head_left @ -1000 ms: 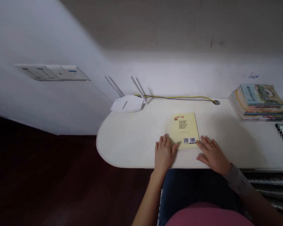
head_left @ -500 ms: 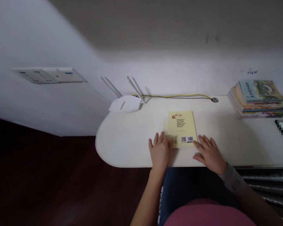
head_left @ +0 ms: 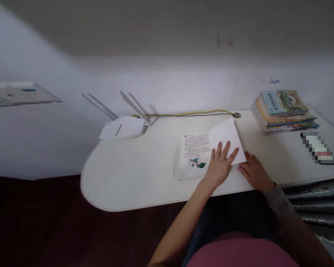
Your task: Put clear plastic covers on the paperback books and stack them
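Observation:
An open book [head_left: 187, 167] lies on the white desk, its left page showing printed text and a small coloured drawing. The right side is a blank white page [head_left: 229, 135] that rises somewhat from the desk. My left hand [head_left: 219, 165] rests on that blank page near the spine, fingers spread. Beside the book's lower right corner is my right hand [head_left: 256, 172], its fingertips partly behind the page edge; whether they pinch the page is hidden. A grey band wraps my right wrist.
A white router [head_left: 124, 128] with antennas stands at the desk's back left. Yellow and black cables [head_left: 189, 114] run to a hole [head_left: 236, 115]. At the right are a stack of books [head_left: 284, 111] and a phone [head_left: 318, 148]. The desk's left end [head_left: 100, 185] is rounded.
The yellow back cover has given way to an open spread. My left hand has moved right, onto the blank page. The view has shifted to the right.

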`<state>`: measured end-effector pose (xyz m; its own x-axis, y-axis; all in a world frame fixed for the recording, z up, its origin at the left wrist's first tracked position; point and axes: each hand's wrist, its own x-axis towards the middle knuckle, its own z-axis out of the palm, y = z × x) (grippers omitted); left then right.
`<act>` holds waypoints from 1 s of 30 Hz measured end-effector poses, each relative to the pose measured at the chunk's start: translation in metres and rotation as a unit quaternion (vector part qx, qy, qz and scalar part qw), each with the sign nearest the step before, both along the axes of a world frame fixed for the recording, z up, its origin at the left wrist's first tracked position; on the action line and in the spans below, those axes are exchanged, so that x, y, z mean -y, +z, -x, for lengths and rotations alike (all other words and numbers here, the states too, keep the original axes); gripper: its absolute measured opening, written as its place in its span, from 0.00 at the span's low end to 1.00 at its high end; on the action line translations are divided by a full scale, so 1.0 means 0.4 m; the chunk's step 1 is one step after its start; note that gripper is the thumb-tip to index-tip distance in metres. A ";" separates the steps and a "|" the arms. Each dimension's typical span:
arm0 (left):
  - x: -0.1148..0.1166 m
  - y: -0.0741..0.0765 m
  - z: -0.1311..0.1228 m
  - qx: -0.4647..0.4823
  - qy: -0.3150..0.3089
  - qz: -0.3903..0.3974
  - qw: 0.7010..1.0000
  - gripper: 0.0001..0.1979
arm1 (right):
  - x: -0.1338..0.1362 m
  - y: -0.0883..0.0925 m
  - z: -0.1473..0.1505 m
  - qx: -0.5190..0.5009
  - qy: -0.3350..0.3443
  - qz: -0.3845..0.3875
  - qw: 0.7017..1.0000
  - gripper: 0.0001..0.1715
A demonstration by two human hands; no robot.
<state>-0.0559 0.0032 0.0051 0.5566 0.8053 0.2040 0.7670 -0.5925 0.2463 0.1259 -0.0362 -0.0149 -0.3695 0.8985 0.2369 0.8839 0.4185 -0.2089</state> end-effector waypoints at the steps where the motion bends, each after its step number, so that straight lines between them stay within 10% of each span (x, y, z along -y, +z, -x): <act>1: 0.000 -0.004 -0.003 -0.014 -0.005 0.007 1.000 0.30 | 0.001 -0.005 -0.020 0.010 -0.004 0.000 1.000 0.17; 30: 0.027 -0.037 0.008 -0.133 0.054 -0.021 0.989 0.31 | 0.004 -0.044 -0.069 0.057 0.017 -0.014 0.998 0.28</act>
